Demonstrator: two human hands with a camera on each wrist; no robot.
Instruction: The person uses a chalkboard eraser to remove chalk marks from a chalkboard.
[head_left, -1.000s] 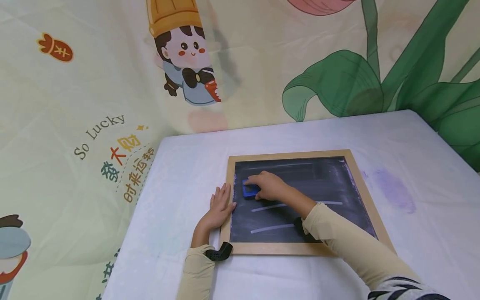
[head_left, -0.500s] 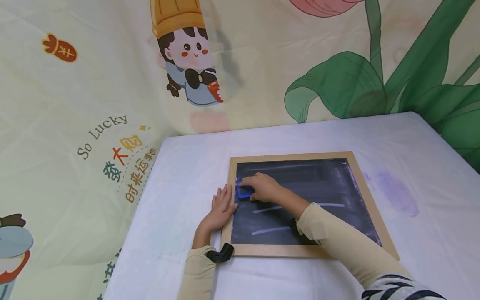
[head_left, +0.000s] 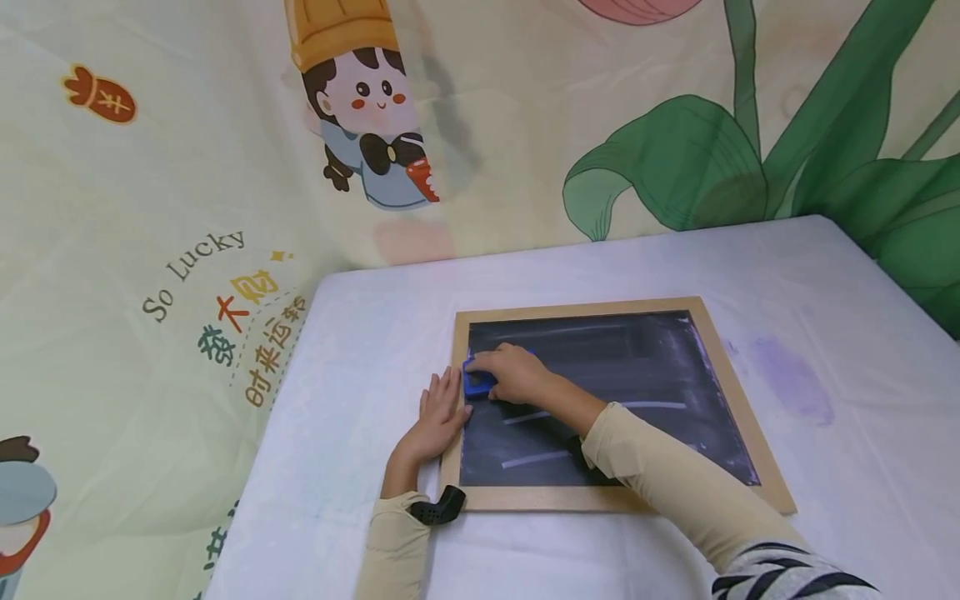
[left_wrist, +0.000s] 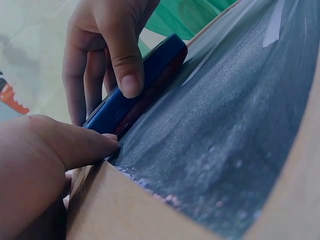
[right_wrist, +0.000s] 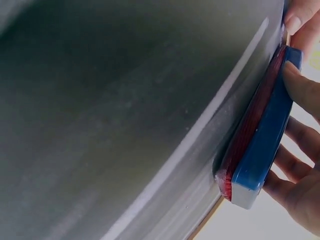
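Note:
A wood-framed blackboard (head_left: pixel 570 350) lies on the table, with two pale chalk lines across its dark surface. My right hand (head_left: pixel 513 375) grips a blue chalkboard eraser (head_left: pixel 477 383) at the board's left edge. In the right wrist view the eraser (right_wrist: pixel 262 130) shows its red felt side against the board, fingers and thumb on its blue back. My left hand (head_left: pixel 437 417) rests on the left side of the frame, fingers straight. Up close in the left wrist view, the left thumb (left_wrist: pixel 95 147) lies right by the near end of the eraser (left_wrist: pixel 135 85).
A white cloth covers the table (head_left: pixel 375 333), with a purple smudge (head_left: pixel 787 379) right of the board. Behind and to the left hangs a printed cloth backdrop (head_left: pixel 510 125) with cartoon figures and green leaves. Each wrist carries a black camera (head_left: pixel 441 507).
My right hand has slid the eraser leftward over the board, up to the left side of the frame. The left hand has stayed in place on the frame.

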